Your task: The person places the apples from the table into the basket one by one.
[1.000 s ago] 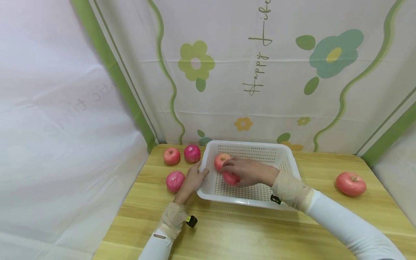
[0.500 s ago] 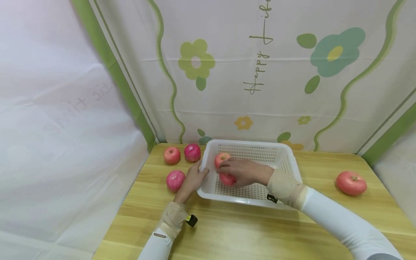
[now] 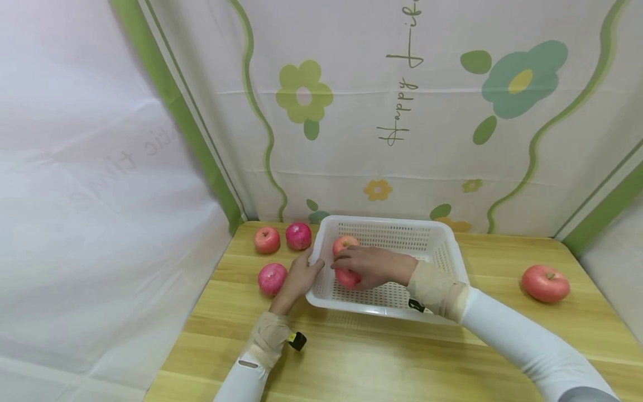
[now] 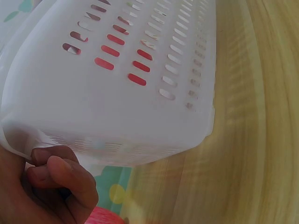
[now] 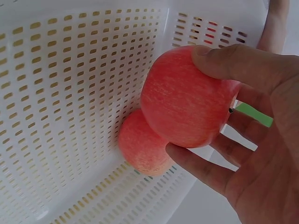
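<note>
Wood-grain surface [image 3: 361, 368], pale curtain backdrop [image 3: 346, 156] with printed flowers behind its back edge. White plastic basket [image 3: 382, 311], slotted walls, sits near the middle of the back edge. Held apple [image 5: 187, 100] is inside the basket, toward its left end: glossy pinkish-red, fine pale streaks, rounded, small dark stem tip on the side facing the palm. Right hand [image 3: 377, 265] grips it, thumb on one side, fingers on the other; can't tell if it touches the basket floor. Second apple [image 3: 345, 242] is also in the basket, just beyond it toward the back wall, red fading to yellowish. Left hand [image 3: 300, 276] grips the basket's left rim, fingers curled. Three more near the surface's back-left corner: red apple [image 3: 267, 240] with a stem, closest to the corner; magenta apple [image 3: 298, 236] just beside it, streaked; pink apple [image 3: 272, 279] nearer the left forearm, streaked. Coral apple [image 3: 546, 283], stem up, toward the right edge, well apart from the basket. Writing: backdrop lettering, turned sideways, reads "Happy", next word cut off at the top. Left curtain [image 3: 100, 223] has faint letters, seemingly "time", rest too pale to read.
</note>
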Motion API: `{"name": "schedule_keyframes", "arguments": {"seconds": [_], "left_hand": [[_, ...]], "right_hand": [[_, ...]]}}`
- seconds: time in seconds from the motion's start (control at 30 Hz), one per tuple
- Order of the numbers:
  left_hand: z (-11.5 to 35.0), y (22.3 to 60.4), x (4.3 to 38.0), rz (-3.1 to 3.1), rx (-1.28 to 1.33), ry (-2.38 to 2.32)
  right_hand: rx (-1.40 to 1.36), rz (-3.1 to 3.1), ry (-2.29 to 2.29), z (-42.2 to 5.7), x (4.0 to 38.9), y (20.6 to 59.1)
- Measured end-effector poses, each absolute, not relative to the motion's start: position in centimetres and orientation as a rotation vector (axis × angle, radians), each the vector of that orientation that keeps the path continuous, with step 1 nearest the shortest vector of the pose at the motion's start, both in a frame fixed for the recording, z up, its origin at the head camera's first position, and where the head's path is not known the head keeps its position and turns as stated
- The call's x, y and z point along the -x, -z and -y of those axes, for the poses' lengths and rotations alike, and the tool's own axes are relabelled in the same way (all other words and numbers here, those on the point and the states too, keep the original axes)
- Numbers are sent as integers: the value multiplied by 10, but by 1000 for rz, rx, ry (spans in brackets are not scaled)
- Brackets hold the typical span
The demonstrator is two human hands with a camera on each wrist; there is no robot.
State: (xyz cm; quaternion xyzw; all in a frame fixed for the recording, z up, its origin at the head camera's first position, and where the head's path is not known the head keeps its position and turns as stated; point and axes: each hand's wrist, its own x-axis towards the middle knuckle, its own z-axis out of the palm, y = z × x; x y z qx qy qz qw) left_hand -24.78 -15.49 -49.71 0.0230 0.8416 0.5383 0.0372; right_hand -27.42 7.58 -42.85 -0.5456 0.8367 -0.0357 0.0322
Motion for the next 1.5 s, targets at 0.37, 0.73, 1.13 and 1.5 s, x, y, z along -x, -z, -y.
{"name": "schedule_keyframes", "arguments": {"seconds": [0.37, 0.73, 1.13, 1.5], "left_hand": [[154, 496, 248, -2587, -59, -1642], [153, 495, 247, -2598, -37, -1619], [153, 498, 248, -2598, -35, -1611], [153, 498, 247, -2636, -12, -1576]], "right_hand": [[1688, -2540, 118, -71, 277, 433], [1673, -2505, 78, -66, 280, 442], [1673, -2487, 59, -63, 279, 449], [1732, -2451, 63, -62, 278, 451]]}}
